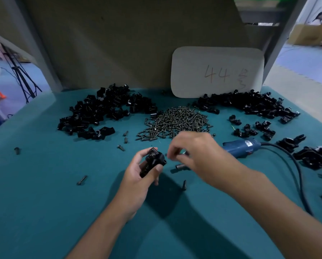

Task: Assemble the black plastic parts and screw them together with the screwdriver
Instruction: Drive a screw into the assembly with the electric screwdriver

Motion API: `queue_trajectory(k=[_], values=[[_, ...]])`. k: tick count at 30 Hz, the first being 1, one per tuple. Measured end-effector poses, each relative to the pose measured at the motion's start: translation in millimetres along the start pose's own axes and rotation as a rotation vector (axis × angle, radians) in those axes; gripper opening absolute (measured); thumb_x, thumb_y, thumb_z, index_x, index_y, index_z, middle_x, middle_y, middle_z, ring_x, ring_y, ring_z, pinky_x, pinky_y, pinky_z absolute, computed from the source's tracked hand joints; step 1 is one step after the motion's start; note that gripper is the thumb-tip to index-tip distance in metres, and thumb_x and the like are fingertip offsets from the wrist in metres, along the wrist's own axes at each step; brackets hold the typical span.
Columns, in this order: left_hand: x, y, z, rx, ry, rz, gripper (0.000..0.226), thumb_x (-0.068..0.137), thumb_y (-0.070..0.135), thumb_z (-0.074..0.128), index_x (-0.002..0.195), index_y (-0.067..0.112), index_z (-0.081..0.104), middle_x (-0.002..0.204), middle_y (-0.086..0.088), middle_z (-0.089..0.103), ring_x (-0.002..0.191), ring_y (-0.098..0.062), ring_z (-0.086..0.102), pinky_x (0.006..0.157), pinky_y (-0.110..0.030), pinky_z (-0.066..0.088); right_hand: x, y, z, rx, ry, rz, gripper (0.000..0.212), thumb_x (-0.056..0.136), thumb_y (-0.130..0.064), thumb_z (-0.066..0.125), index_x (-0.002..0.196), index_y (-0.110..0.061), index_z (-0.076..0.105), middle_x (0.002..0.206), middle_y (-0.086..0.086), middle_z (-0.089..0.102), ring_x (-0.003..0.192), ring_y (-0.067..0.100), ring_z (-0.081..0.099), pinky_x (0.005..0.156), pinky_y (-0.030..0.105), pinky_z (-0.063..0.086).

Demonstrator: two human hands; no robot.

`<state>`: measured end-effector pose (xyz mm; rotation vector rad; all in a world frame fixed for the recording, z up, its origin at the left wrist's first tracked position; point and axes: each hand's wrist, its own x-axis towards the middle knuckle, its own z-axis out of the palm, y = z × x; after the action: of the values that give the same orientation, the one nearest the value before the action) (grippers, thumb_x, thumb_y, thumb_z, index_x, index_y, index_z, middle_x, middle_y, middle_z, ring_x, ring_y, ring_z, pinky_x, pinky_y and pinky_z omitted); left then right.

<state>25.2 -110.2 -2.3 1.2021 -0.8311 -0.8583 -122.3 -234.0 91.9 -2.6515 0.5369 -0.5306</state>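
My left hand (140, 171) grips a black plastic assembly (152, 160) above the teal table, fingers and thumb curled round it. Just right of it, my right hand (192, 153) hovers with fingertips pinched together close to the part; whether a screw sits between them is too small to tell. The blue electric screwdriver (240, 146) lies on the table behind my right hand, its metal tip (179, 166) poking out below the fingers. A heap of dark screws (177, 122) sits at the table's middle.
A pile of black plastic parts (104, 111) lies at the back left and another pile (249, 103) at the back right, with assembled pieces (313, 154) at the right edge. Loose screws (81, 180) dot the teal table (44, 193). The screwdriver's black cable (298, 176) curves right. A card marked 44 (217, 71) leans behind.
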Motion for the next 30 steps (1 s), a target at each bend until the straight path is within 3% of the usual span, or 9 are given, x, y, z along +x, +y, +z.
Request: queue_trajectory(k=[2,5,8,12,18,21,24,27,30], values=[[0,1,-3,-0.023,0.047,-0.006,0.034,0.083,0.034,0.077,0.113,0.045,0.064,0.077,0.009,0.065,0.063,-0.013,0.050,0.063,-0.018,0.046,3,15,-10,0.042,0.061,0.079,0.017,0.092,-0.015,0.073,0.094,-0.031,0.068,0.089,-0.020,0.063,0.088,-0.004,0.059,0.079,0.011,0.049],[-1,2,-3,0.011,0.054,-0.007,0.032,0.083,0.040,0.077,0.109,0.053,0.063,0.071,0.014,0.064,0.062,-0.011,0.051,0.060,-0.015,0.045,1,41,-6,0.074,0.104,0.293,0.012,0.095,-0.025,0.071,0.099,-0.031,0.061,0.093,-0.019,0.062,0.088,-0.004,0.060,0.073,0.016,0.049],[-2,2,1,0.046,0.047,0.004,0.030,0.084,0.040,0.075,0.108,0.054,0.062,0.071,0.017,0.065,0.063,-0.009,0.051,0.062,-0.012,0.045,-18,47,15,-0.008,0.106,0.386,0.020,0.094,-0.040,0.068,0.108,-0.031,0.057,0.107,-0.015,0.053,0.092,0.000,0.058,0.081,0.025,0.048],[-1,2,1,0.041,0.068,0.011,0.031,0.084,0.041,0.078,0.108,0.051,0.063,0.072,0.016,0.064,0.065,-0.010,0.050,0.064,-0.013,0.046,-56,20,49,-0.018,-0.033,0.357,0.030,0.084,-0.061,0.068,0.087,-0.035,0.052,0.083,-0.020,0.056,0.074,-0.002,0.054,0.062,0.020,0.044],[-3,0,-1,0.072,0.026,-0.015,0.035,0.083,0.040,0.070,0.114,0.053,0.061,0.078,0.021,0.066,0.069,-0.007,0.052,0.070,-0.015,0.048,-67,8,61,-0.033,-0.033,0.369,0.004,0.098,-0.025,0.062,0.098,-0.028,0.060,0.093,-0.012,0.059,0.081,0.012,0.059,0.073,0.037,0.054],[-3,-1,-1,0.092,0.022,-0.025,0.038,0.082,0.044,0.071,0.117,0.052,0.061,0.087,0.020,0.070,0.072,-0.004,0.054,0.073,-0.021,0.050,-65,8,60,-0.117,-0.073,0.311,0.010,0.099,-0.037,0.060,0.104,-0.029,0.056,0.101,-0.011,0.054,0.088,0.014,0.055,0.073,0.029,0.049],[-3,0,0,0.092,0.011,-0.030,0.041,0.083,0.042,0.071,0.121,0.051,0.060,0.091,0.020,0.071,0.072,-0.002,0.055,0.074,-0.021,0.050,-62,6,66,-0.208,-0.091,0.274,0.008,0.101,-0.029,0.060,0.105,-0.027,0.053,0.102,-0.011,0.050,0.081,0.012,0.044,0.067,0.024,0.039],[-2,4,0,0.066,-0.002,-0.013,0.043,0.083,0.036,0.076,0.122,0.050,0.063,0.097,0.020,0.073,0.072,0.003,0.058,0.073,-0.013,0.049,-51,10,53,0.102,0.070,0.336,0.009,0.097,-0.022,0.067,0.094,-0.027,0.060,0.091,-0.013,0.061,0.082,0.006,0.056,0.073,0.021,0.046],[-3,6,1,0.070,-0.025,-0.002,0.044,0.083,0.034,0.077,0.123,0.049,0.065,0.095,0.023,0.072,0.074,0.006,0.061,0.072,-0.008,0.047,-40,14,40,0.122,0.236,0.206,0.009,0.095,-0.017,0.070,0.092,-0.025,0.068,0.088,-0.015,0.064,0.085,0.001,0.060,0.075,0.011,0.045]])
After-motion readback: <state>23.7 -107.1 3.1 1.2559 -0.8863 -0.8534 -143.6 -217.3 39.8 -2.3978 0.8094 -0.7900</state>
